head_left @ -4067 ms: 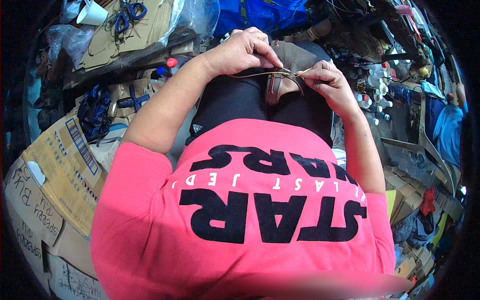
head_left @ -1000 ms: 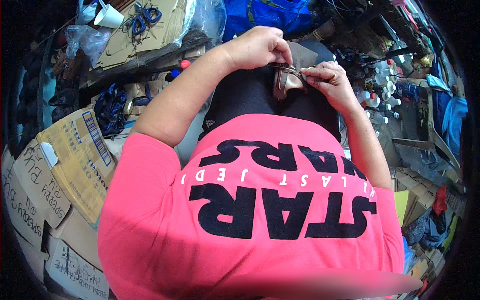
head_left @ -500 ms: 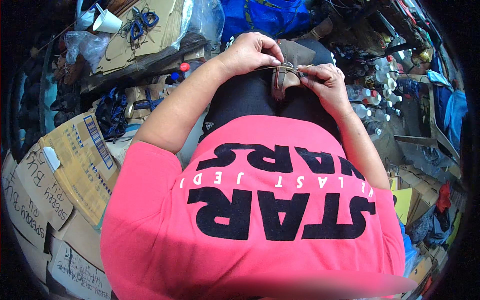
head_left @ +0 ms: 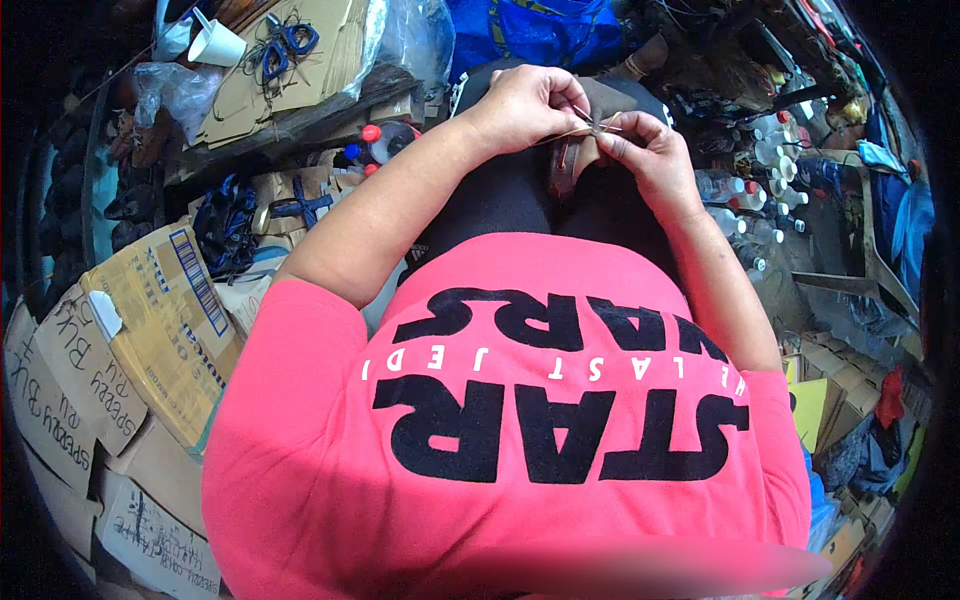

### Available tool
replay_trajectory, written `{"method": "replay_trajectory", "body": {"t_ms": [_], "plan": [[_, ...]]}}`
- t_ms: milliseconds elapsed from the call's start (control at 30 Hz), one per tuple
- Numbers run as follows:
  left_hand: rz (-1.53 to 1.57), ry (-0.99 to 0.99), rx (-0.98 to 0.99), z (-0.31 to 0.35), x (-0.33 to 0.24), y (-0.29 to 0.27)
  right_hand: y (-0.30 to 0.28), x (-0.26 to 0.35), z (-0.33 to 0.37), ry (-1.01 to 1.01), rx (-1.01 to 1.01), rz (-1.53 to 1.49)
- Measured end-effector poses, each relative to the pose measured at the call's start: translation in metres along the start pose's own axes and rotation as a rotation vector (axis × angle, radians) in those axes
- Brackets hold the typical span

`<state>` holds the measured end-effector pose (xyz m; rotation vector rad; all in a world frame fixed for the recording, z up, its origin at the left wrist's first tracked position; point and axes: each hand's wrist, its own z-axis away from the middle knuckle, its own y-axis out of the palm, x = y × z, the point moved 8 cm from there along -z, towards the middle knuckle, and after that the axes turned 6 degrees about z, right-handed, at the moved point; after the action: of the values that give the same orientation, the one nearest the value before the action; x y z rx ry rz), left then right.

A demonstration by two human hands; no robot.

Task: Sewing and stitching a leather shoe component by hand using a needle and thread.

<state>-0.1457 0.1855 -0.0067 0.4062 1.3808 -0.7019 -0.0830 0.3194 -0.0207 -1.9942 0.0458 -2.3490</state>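
A brown leather shoe [head_left: 567,172] rests between my dark-trousered thighs, with a grey-brown flap [head_left: 606,100] rising at its far end. Over its top edge, my left hand [head_left: 535,108] pinches a thin tan cord [head_left: 566,134] between thumb and fingertips. Close beside it on the right, my right hand [head_left: 650,155] is also closed in a pinch where thin strands meet at the shoe's edge. The fingertips of both hands nearly touch. Part of the shoe is hidden behind my fingers, and whether a needle is among the strands is too small to tell.
Stacked brown card sheets [head_left: 300,85] lie at the far left with blue-handled scissors [head_left: 290,45] and a white cup [head_left: 217,45]. Cardboard boxes [head_left: 150,330] crowd the left side. Several plastic bottles [head_left: 750,190] stand at right. A blue bag [head_left: 530,35] sits beyond my knees.
My left hand has moved right, bringing both hands' fingertips closer together over the shoe. The strands have shifted with them, and my fingers now cover more of the shoe's top.
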Motion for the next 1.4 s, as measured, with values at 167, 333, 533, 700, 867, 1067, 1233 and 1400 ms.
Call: {"method": "replay_trajectory", "body": {"t_ms": [167, 333, 533, 700, 867, 1067, 1233, 1400], "plan": [[-0.048, 0.089, 0.051, -0.009, -0.004, 0.003, -0.006, 0.006, -0.012, 0.043, 0.076, 0.104], [-0.442, 0.465, -0.167, 0.011, -0.034, -0.035, -0.009, 0.02, -0.01, 0.033, 0.148, 0.107], [-0.883, 0.356, 0.034, 0.025, -0.054, 0.0, -0.005, 0.05, 0.001, -0.269, 0.203, 0.925], [-1.191, 0.37, 0.217, 0.035, -0.049, 0.036, 0.029, 0.061, 0.015, -0.376, 0.295, 1.359], [-1.067, 0.452, 0.239, 0.04, -0.037, 0.031, 0.031, 0.062, 0.022, -0.429, 0.329, 1.339], [-1.042, 0.277, 0.097, 0.068, -0.018, -0.051, -0.03, 0.053, 0.036, -0.356, 0.181, 1.396], [-0.291, -0.036, -0.33, 0.122, 0.014, -0.162, -0.143, 0.003, 0.059, 0.201, -0.127, 0.407], [0.804, 0.408, -0.207, 0.097, -0.023, -0.137, -0.115, 0.019, 0.015, -0.095, -0.103, -0.653]]}}
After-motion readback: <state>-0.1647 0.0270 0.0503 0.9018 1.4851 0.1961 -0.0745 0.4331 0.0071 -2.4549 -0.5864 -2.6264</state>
